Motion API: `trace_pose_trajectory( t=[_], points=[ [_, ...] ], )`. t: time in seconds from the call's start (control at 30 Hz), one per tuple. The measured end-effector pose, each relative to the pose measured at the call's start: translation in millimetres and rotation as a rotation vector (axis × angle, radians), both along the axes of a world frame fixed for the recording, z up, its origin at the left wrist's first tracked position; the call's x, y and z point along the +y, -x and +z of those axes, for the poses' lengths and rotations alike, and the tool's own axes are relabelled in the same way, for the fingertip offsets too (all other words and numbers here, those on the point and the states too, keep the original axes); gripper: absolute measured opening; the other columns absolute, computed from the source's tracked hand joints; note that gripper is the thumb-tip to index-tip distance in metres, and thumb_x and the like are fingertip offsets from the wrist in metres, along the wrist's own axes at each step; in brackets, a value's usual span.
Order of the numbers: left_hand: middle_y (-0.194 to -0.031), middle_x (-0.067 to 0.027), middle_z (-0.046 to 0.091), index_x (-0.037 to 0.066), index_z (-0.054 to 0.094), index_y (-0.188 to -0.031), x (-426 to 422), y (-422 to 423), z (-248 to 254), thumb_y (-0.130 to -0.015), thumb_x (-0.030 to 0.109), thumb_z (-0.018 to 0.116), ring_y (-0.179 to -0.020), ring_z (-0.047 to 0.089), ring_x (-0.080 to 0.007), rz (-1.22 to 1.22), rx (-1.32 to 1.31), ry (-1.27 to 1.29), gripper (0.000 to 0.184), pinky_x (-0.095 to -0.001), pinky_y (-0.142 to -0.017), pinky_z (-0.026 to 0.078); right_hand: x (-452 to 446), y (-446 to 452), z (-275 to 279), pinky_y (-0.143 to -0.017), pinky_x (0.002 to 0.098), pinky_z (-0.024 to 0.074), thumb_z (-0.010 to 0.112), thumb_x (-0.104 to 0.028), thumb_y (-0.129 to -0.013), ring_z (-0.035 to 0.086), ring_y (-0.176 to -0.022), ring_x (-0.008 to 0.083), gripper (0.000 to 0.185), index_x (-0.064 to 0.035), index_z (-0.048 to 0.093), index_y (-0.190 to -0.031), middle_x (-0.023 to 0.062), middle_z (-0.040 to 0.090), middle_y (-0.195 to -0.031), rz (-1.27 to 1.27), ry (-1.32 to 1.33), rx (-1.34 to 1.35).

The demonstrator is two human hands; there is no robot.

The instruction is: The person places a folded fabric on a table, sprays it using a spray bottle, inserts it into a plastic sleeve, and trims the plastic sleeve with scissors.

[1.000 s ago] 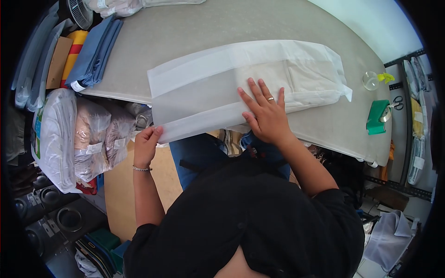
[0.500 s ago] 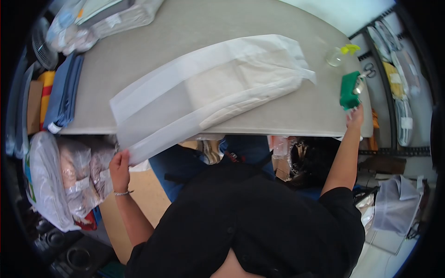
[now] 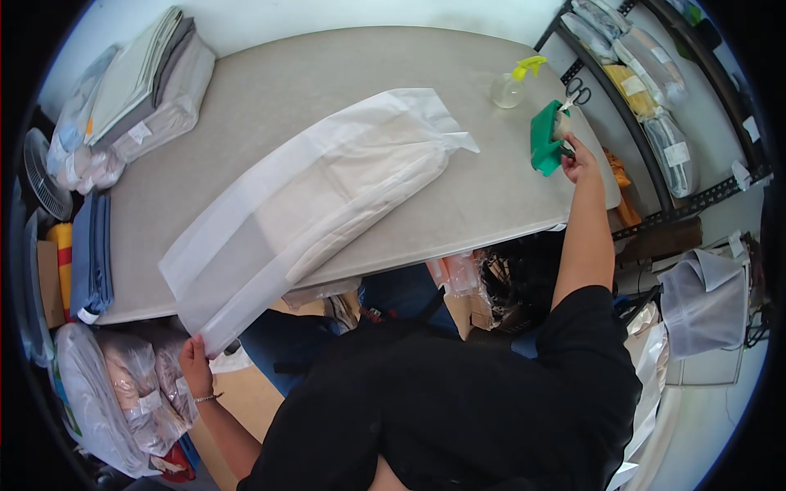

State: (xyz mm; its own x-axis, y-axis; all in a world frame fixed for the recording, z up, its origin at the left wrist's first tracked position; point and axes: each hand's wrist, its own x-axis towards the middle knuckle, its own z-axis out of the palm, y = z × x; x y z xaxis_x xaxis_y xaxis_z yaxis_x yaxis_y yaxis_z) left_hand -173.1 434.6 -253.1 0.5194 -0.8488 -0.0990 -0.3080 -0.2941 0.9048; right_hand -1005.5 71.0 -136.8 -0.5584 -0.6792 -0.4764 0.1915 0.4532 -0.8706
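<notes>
A long, see-through white bag (image 3: 221,213) lies slantwise across the table, with a folded cream cloth (image 3: 352,176) inside its far part. My left hand (image 3: 196,364) is closed on the near left corner of the bag, just past the table's front edge. At the table's right side stands a green tape dispenser (image 3: 542,143). My right hand (image 3: 580,159) grips its near right side, with the thumb and fingers bent around that part. Whether a strip of tape is between those fingers is hard to see.
Beyond the dispenser are scissors (image 3: 578,92) and a spray bottle (image 3: 509,90) with a yellow head. Folded cloths in plastic (image 3: 168,106) stand at the back left, blue folded fabric (image 3: 92,258) at the left edge. A shelf rack (image 3: 630,114) borders the right.
The view has shifted and turned. My right hand has moved from the dispenser's near end farther along its right side. My left hand still holds the bag's corner.
</notes>
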Motion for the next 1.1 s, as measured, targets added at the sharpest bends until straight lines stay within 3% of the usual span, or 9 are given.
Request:
trace_pose_trajectory(
  t=[0.07, 0.13, 0.23, 0.33, 0.57, 0.63, 0.83, 0.97, 1.1],
  points=[
    [-0.064, 0.0082, 0.044, 0.009, 0.053, -0.071, 1.6, -4.6, -8.0, -0.100, 0.040, 0.055, -0.057, 0.033, -0.0024, -0.005, 0.039, 0.034, 0.043, -0.0223, -0.049, 0.025, 19.2, -31.0, 6.1, -0.066, 0.0257, 0.0562, 0.072, -0.047, -0.086, 0.040, -0.056, 0.0064, 0.030, -0.0224, 0.072, -0.103, -0.0060, 0.042, -0.068, -0.144, 0.222, -0.089],
    [-0.064, 0.0085, 0.044, 0.008, 0.056, -0.073, 1.1, -4.2, -11.1, -0.100, 0.039, 0.055, -0.058, 0.033, -0.0021, 0.059, 0.023, 0.042, 0.041, -0.0225, -0.050, 0.025, 26.6, -28.5, -13.8, -0.099, 0.0506, 0.0466, 0.070, -0.048, -0.086, 0.046, -0.081, 0.0119, 0.036, -0.0213, 0.072, -0.110, -0.0015, 0.038, -0.085, -0.114, 0.386, -0.141],
    [-0.068, 0.0084, 0.048, 0.009, 0.064, -0.085, 5.4, -10.0, -10.1, -0.099, 0.041, 0.056, -0.060, 0.037, -0.0019, 0.034, -0.009, 0.008, 0.036, -0.0214, -0.050, 0.028, 53.6, -56.5, -12.7, -0.105, 0.0624, 0.0337, 0.064, -0.050, -0.091, 0.046, -0.113, 0.0175, 0.048, -0.0180, 0.059, -0.127, 0.0015, 0.048, -0.104, -0.077, 0.551, -0.138],
    [-0.068, 0.0085, 0.047, 0.009, 0.061, -0.081, 1.7, -5.1, -11.9, -0.100, 0.039, 0.056, -0.060, 0.036, -0.0020, 0.048, 0.021, 0.039, 0.036, -0.0213, -0.051, 0.027, 69.3, -70.1, -24.1, -0.104, 0.0638, 0.0332, 0.065, -0.047, -0.091, 0.045, -0.122, 0.0186, 0.047, -0.0136, 0.059, -0.123, 0.0014, 0.053, -0.120, -0.053, 0.619, -0.129],
    [-0.067, 0.0087, 0.044, 0.009, 0.058, -0.077, 1.1, -0.5, -9.5, -0.101, 0.036, 0.055, -0.059, 0.034, -0.0022, 0.091, 0.038, 0.084, 0.035, -0.0218, -0.050, 0.026, 89.5, -95.5, -43.6, -0.105, 0.0567, 0.0361, 0.061, -0.040, -0.095, 0.047, -0.125, 0.0191, 0.035, -0.0122, 0.058, -0.117, 0.0001, 0.056, -0.125, -0.095, 0.648, -0.157],
    [-0.068, 0.0084, 0.045, 0.009, 0.059, -0.079, 2.0, 0.4, -6.4, -0.101, 0.036, 0.055, -0.060, 0.034, -0.0023, 0.083, 0.004, 0.075, 0.035, -0.0218, -0.050, 0.026, 88.8, -87.9, -62.6, -0.096, 0.0452, 0.0480, 0.067, -0.032, -0.093, 0.061, -0.100, 0.0162, 0.029, -0.0075, 0.062, -0.108, 0.0012, 0.065, -0.101, -0.148, 0.592, -0.186],
    [-0.069, 0.0072, 0.047, 0.006, 0.063, -0.085, 2.3, 0.9, -4.6, -0.100, 0.036, 0.055, -0.061, 0.037, -0.0035, 0.078, -0.077, 0.011, 0.035, -0.0225, -0.051, 0.030, 72.0, -66.9, -81.7, -0.063, 0.0261, 0.0576, 0.070, -0.024, -0.091, 0.056, -0.060, 0.0096, 0.019, -0.0055, 0.067, -0.092, -0.0016, 0.058, -0.070, -0.183, 0.368, -0.135],
    [-0.067, 0.0045, 0.042, 0.001, 0.056, -0.078, 0.6, 10.7, 5.2, -0.099, 0.028, 0.056, -0.064, 0.037, -0.0067, 0.072, -0.164, 0.016, 0.034, -0.0274, -0.053, 0.031, 50.4, -10.3, -109.6, -0.055, 0.0251, 0.0552, 0.075, -0.020, -0.087, 0.056, -0.055, 0.0105, 0.020, -0.0105, 0.060, -0.078, -0.0009, 0.057, -0.066, -0.040, 0.358, -0.218],
    [-0.064, 0.0020, 0.045, -0.002, 0.055, -0.076, 2.8, 7.6, -1.1, -0.098, 0.027, 0.059, -0.062, 0.040, -0.0069, 0.057, -0.188, 0.041, 0.036, -0.0277, -0.053, 0.036, 46.1, -4.1, -110.2, -0.063, 0.0263, 0.0566, 0.076, -0.022, -0.086, 0.057, -0.063, 0.0112, 0.022, -0.0060, 0.061, -0.082, 0.0014, 0.057, -0.071, -0.099, 0.253, 0.136]
  ],
)
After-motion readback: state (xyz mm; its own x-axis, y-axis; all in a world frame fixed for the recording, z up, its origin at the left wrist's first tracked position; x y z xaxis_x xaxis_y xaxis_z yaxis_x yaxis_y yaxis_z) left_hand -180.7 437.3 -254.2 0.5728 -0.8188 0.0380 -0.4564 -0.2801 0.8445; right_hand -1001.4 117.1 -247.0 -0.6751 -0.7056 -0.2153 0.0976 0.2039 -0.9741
